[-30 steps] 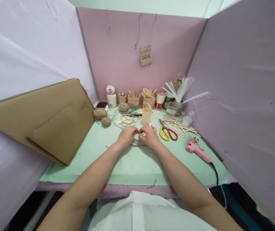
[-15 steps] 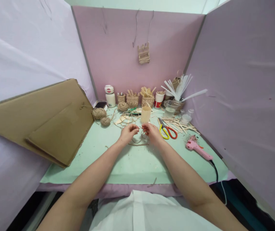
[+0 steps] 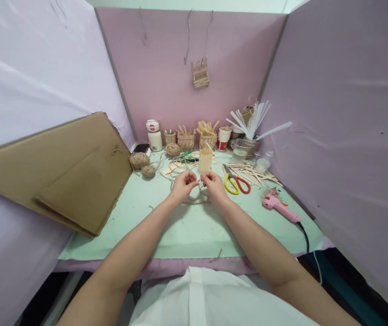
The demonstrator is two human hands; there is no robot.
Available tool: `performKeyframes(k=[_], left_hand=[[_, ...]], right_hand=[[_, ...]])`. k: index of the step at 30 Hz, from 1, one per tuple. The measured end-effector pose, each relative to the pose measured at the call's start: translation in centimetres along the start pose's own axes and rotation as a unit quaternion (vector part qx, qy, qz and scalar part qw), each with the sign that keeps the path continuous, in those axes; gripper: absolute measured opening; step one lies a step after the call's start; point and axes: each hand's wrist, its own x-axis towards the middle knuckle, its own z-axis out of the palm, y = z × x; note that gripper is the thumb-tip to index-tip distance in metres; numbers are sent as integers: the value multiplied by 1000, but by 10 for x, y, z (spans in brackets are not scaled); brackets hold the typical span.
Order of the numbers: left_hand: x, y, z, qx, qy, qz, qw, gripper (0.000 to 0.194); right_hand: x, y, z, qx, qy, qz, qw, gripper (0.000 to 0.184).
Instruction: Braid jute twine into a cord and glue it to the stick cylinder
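Note:
My left hand and my right hand meet over the middle of the green mat, fingers pinched. Between them they hold a thin length of jute twine, which loops down onto the mat just under the hands. A small tan cylinder stands upright right behind my hands. More loose twine lies tangled behind the left hand.
Yellow-and-red scissors and a pink glue gun lie to the right. Craft sticks, twine balls, small baskets, cups and a white jar line the back. Folded cardboard leans at left. Partition walls enclose the mat.
My hands lifted slightly off the mat and came a little apart, then closer again, with the twine pulled up between the fingertips. The view tilted down a little.

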Motion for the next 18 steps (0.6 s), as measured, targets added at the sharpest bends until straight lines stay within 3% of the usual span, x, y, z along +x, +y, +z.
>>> performKeyframes(k=[2, 7, 11, 14, 18], left_hand=[[2, 0, 2, -6, 5, 3, 1000, 19], [3, -7, -4, 1, 0, -37, 999, 24], [3, -6, -23, 116, -28, -31, 992, 17], [5, -1, -39, 245, -21, 2, 969, 17], [8, 4, -59, 314, 0, 9, 949, 20]], right_hand=[[3, 3, 0, 35, 11, 9, 999, 24], [10, 5, -8, 82, -46, 20, 995, 24], [14, -4, -19, 169, -35, 36, 984, 23], [16, -14, -28, 270, -17, 51, 961, 20], [21, -23, -41, 366, 16, 71, 928, 14]])
